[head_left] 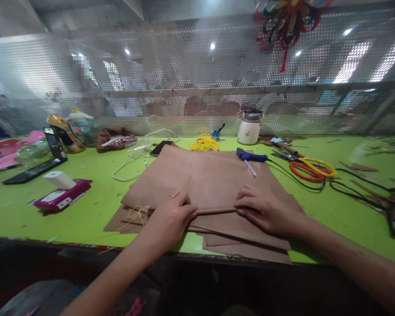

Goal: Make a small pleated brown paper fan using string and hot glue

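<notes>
A stack of brown paper sheets (204, 175) lies on the green table (95, 206) in front of me. The near edge of the top sheet is rolled into a thin tube (215, 211). My left hand (169, 219) presses on the left end of that roll, fingers curled over it. My right hand (266, 208) rests on the right end, fingers flat on the paper. More brown sheets (250, 245) stick out underneath toward the table's front edge. A few yellow strands (134, 213) lie at the stack's left corner.
A blue glue gun (250, 156) lies on the stack's far right corner, its black cord running right. Red and yellow scissors (311, 169), a white jar (249, 129), yellow thread (204, 143), a pink-and-white device (62, 195), phones (33, 171) and a perforated metal screen (197, 79) surround the work area.
</notes>
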Tool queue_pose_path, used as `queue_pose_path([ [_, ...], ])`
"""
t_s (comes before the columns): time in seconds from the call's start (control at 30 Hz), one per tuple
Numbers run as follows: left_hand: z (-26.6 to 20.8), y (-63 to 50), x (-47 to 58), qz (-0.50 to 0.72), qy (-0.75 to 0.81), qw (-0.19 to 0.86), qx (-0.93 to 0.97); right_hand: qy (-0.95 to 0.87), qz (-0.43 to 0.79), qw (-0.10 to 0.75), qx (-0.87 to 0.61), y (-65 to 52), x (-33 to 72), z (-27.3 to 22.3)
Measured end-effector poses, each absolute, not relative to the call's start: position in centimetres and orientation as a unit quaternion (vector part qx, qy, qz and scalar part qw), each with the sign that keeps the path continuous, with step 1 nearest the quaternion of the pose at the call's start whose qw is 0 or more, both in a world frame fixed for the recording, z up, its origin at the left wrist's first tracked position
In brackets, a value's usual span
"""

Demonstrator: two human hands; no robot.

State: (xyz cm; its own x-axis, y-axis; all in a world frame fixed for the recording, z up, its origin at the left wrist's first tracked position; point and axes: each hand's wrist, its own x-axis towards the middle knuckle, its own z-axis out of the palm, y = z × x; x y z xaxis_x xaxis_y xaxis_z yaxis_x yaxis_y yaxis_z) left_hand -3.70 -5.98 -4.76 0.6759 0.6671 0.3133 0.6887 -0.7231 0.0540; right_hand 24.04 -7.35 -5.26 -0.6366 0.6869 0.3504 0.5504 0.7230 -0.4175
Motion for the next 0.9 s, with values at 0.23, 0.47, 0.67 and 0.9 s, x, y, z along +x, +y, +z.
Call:
queue_pose_path([
  [0.23, -4.8, -5.8, -3.7, -0.177, -0.405, 0.0, -0.897, -0.879, 0.161, 0.244, -0.378, -5.9, 24.2, -5.5],
  [0.47, -4.1, -4.9, -3.3, -0.124, -0.43, 0.035, -0.894, -0.876, 0.128, 0.214, -0.413, -4.7, 24.2, -5.5],
  [0.67, -4.2, -4.6, -2.6, -0.107, -0.443, 0.085, -0.886, -0.849, 0.094, 0.246, -0.459, -4.3, 23.9, -5.9],
  [0.9, -4.2, -5.5, -2.8, -0.118, -0.413, 0.046, -0.902, -0.878, 0.11, 0.238, -0.4, -5.2, 25.2, -5.9],
])
